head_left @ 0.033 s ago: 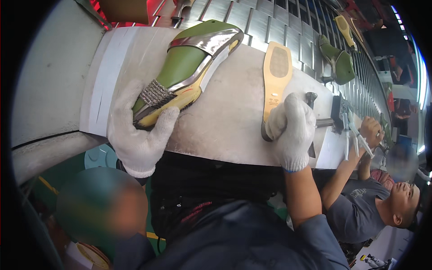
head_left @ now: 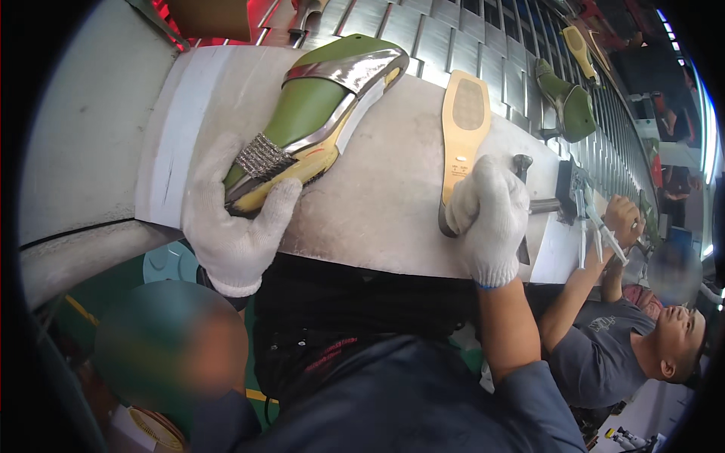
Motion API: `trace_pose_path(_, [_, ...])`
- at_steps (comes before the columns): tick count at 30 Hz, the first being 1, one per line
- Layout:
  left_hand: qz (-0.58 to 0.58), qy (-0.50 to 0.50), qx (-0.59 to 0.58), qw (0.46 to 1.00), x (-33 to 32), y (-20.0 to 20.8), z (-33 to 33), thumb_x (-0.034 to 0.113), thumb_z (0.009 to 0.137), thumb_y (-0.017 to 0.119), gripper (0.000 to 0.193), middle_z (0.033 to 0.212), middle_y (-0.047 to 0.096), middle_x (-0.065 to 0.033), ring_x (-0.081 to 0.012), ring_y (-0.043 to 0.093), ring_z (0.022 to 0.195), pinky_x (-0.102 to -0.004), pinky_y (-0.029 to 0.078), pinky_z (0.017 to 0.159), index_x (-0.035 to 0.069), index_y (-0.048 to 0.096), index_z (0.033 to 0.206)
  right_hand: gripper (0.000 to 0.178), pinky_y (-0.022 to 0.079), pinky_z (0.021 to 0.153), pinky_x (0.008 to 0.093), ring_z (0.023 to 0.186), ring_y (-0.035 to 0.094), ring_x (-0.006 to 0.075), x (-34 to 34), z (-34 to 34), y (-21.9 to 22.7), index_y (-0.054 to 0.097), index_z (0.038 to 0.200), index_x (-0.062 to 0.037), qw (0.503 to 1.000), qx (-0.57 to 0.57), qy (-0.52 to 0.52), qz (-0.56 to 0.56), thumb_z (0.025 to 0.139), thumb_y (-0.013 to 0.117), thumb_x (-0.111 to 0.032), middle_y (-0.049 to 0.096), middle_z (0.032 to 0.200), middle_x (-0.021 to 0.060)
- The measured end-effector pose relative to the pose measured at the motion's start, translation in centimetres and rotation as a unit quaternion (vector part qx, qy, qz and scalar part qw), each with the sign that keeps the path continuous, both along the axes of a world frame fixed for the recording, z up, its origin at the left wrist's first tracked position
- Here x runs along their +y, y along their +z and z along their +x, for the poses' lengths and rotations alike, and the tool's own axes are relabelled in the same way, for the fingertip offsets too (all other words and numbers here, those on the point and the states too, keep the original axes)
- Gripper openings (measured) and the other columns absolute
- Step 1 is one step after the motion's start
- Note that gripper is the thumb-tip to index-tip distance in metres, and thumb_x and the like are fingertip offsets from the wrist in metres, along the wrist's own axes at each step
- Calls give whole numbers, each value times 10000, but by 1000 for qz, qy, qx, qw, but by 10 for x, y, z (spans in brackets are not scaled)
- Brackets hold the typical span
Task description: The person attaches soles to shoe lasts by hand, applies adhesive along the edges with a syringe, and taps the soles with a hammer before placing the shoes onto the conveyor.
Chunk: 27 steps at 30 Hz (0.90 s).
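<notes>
My left hand [head_left: 234, 234], in a white knit glove, grips the heel end of a green shoe last [head_left: 313, 113]. The last lies sole side turned to the right. A silver strap [head_left: 351, 72] crosses its toe part, and a glittery band [head_left: 262, 157] wraps the heel part. Yellowish material shows along its underside. My right hand [head_left: 495, 211], gloved too, is closed around the heel end of a tan insole [head_left: 466, 106]. A grey oval patch marks the insole's forepart. Its dark lower tip shows beside my fingers; the rest of that end is hidden.
A pale worktable [head_left: 377, 181] lies under both hands. A hammer [head_left: 521, 162] and dark tools rest right of my right hand. Beyond runs a slatted metal conveyor [head_left: 430, 34] bearing another green last [head_left: 574, 113]. A co-worker [head_left: 604, 340] is at the right; another person [head_left: 174, 355] is lower left.
</notes>
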<state>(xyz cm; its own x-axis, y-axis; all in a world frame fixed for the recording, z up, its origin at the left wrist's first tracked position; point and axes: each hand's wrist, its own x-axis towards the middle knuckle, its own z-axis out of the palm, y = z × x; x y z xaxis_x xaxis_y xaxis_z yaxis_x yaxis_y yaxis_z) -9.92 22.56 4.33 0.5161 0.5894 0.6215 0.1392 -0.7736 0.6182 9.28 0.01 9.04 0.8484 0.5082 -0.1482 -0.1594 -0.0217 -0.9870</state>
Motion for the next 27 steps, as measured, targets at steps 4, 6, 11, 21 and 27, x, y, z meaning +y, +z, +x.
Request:
trace_pose_path(4, [-16,-21,-19,999,0,1,4,177,832,981,659,1258,757,-232,-342,773,1084,-419,621,957,-77,678,1360,386,258,436,287,416,321,93,6,3,7,510,788,-102,999,26,10,-30,1148,581,-219,452,554,6])
trace_pose_path(6, [-32,-16,-16,999,-3,3,8,163,853,964,618,1249,759,-237,-343,776,1078,-414,621,963,-81,682,1346,279,378,495,302,501,466,119,-13,13,-1,598,891,-44,998,57,33,17,1105,664,-210,570,666,38])
trace_pose_path(11, [150,53,-39,987,-2,6,-6,172,898,916,677,1344,699,-214,-352,741,1078,-398,602,979,-89,595,1433,363,559,1076,452,1230,722,358,-32,-11,-22,712,1241,51,878,-445,-93,-153,923,832,-78,732,1299,250])
trace_pose_path(21, [-401,-319,173,841,-153,0,-28,234,1060,739,227,927,767,-200,-340,763,799,-404,586,719,22,812,1093,487,592,1048,422,1236,737,331,-121,-126,-16,689,1321,-8,964,-195,148,-105,855,819,43,726,1345,246])
trace_pose_path(27, [-319,-352,200,857,-158,-14,-35,325,1087,716,352,811,707,-174,-339,698,717,-429,529,650,15,779,931,441,599,1014,359,1147,745,207,-131,-142,-37,553,1453,120,992,127,14,-26,1034,633,4,760,1270,205])
